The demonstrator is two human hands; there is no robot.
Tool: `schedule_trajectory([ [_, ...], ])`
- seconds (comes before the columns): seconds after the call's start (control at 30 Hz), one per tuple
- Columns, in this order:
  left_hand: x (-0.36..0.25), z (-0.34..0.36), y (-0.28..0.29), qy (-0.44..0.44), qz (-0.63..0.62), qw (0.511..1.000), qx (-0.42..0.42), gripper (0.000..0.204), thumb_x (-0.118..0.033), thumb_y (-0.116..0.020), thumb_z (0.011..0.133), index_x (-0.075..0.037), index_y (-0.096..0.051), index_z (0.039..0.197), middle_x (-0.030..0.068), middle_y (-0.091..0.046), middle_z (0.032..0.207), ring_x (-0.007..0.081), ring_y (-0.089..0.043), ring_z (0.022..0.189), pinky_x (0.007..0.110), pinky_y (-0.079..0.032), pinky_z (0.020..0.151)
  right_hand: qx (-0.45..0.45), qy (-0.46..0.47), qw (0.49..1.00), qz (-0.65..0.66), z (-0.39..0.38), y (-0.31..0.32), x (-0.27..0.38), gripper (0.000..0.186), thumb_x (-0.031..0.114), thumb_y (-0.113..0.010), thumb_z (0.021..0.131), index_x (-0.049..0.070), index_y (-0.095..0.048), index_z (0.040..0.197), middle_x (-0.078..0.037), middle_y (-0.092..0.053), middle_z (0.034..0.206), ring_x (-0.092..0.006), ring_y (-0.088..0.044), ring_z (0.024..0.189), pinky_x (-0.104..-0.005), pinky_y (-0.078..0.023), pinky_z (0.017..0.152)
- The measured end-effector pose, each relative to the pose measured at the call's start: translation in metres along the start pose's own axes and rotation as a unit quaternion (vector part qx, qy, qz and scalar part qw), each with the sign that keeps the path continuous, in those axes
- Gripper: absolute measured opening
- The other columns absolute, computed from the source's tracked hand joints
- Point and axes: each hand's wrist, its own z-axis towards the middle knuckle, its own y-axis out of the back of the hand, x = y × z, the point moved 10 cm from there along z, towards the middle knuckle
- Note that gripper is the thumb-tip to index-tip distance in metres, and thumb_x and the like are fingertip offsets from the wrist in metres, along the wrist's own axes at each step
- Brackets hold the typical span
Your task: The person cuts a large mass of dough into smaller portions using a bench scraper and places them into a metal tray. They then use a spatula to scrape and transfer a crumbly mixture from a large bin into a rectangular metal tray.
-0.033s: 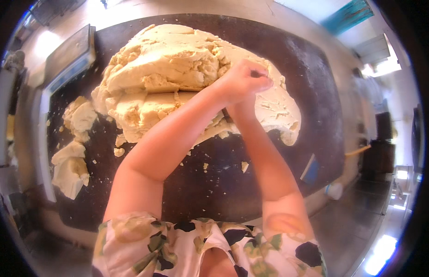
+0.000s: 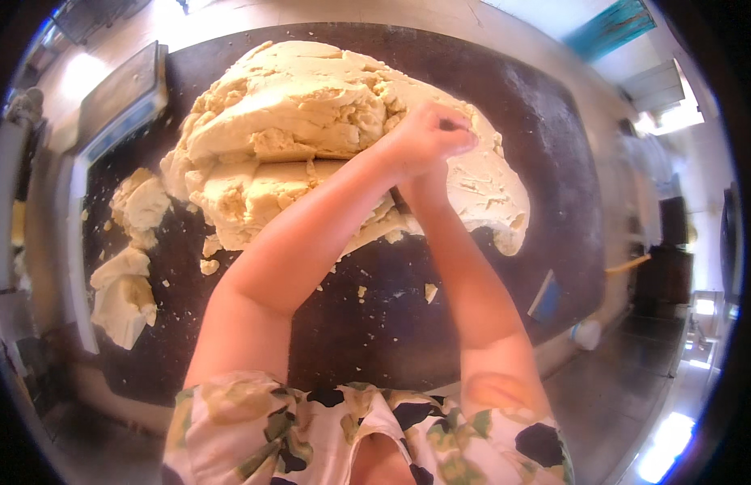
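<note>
A large mound of pale yellow dough (image 2: pixel 278 105) lies on a dark board (image 2: pixel 537 129), split by horizontal creases and crumbly along its breaks. Over its right half, my left hand (image 2: pixel 436 137) is closed, its fingers curled around something I cannot make out. My right hand (image 2: pixel 422 179) is directly beneath it, touching or nearly touching it, with its fingers hidden. Both forearms reach up from the lower edge, the left one crossing diagonally in front of the dough.
Loose dough pieces (image 2: pixel 124 299) and crumbs lie at the board's left. A metal-edged tray (image 2: pixel 120 105) is at the upper left, a blue-and-white scraper (image 2: pixel 543 295) at the lower right, and a small white container (image 2: pixel 585 334) beside the board's right edge.
My forearms and hands have shifted very slightly; the dough looks the same.
</note>
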Motion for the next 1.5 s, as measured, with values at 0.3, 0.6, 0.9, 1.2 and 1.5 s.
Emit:
schedule_trajectory([
  [0.3,-0.001,-0.101,0.055,-0.058,-0.044,0.994,-0.08,0.011,-0.009,-0.062,0.071,-0.005,-0.058,0.061,0.0001,-0.051,0.059,0.0108,-0.048,0.057,0.027,-0.039,0.055,0.109,0.064,0.978,-0.166,-0.055,-0.051,0.024,0.02,0.028,-0.054,0.085,0.011,-0.063,0.085,-0.01,-0.067,0.078,-0.0289,-0.064,0.067,-0.0401,-0.049,0.058],
  [0.6,-0.17,-0.232,-0.044,-0.395,0.246,0.88,-0.099,0.023,-0.004,-0.066,0.063,-0.011,-0.047,0.054,0.004,-0.048,0.053,0.0205,-0.048,0.05,0.031,-0.038,0.053,0.082,0.13,0.986,-0.066,-0.124,0.048,0.166,0.01,0.012,-0.066,0.08,0.006,-0.062,0.086,-0.012,-0.067,0.09,-0.024,-0.064,0.083,-0.033,-0.051,0.064],
  [0.9,-0.273,-0.209,0.08,-0.169,0.225,0.959,0.028,0.032,-0.031,-0.071,0.078,-0.004,-0.057,0.069,0.0042,-0.052,0.056,0.0104,-0.051,0.052,0.028,-0.043,0.05,0.338,0.184,0.921,0.055,-0.039,-0.058,0.339,0.013,0.016,-0.066,0.079,0.008,-0.063,0.088,-0.012,-0.067,0.092,-0.0244,-0.064,0.085,-0.0339,-0.051,0.067],
  [1.2,-0.212,-0.269,0.286,-0.229,0.241,0.876,-0.35,0.03,-0.004,-0.059,0.087,-0.001,-0.041,0.063,-0.0046,-0.036,0.061,0.0032,-0.033,0.061,0.02,-0.028,0.052,0.515,0.14,0.824,0.188,-0.043,-0.324,0.324,0.016,0.02,-0.065,0.078,0.009,-0.063,0.09,-0.012,-0.067,0.094,-0.0248,-0.064,0.087,-0.0347,-0.051,0.07],
  [1.5,-0.143,-0.278,0.36,-0.198,0.166,0.877,-0.404,0.025,-0.005,-0.062,0.084,-0.002,-0.05,0.062,-0.0052,-0.041,0.059,0.0024,-0.036,0.058,0.02,-0.029,0.05,0.425,0.276,0.857,-0.092,-0.048,-0.377,0.315,0.016,0.027,-0.06,0.081,0.016,-0.065,0.092,-0.005,-0.068,0.097,-0.0208,-0.064,0.09,-0.0369,-0.05,0.075],
])
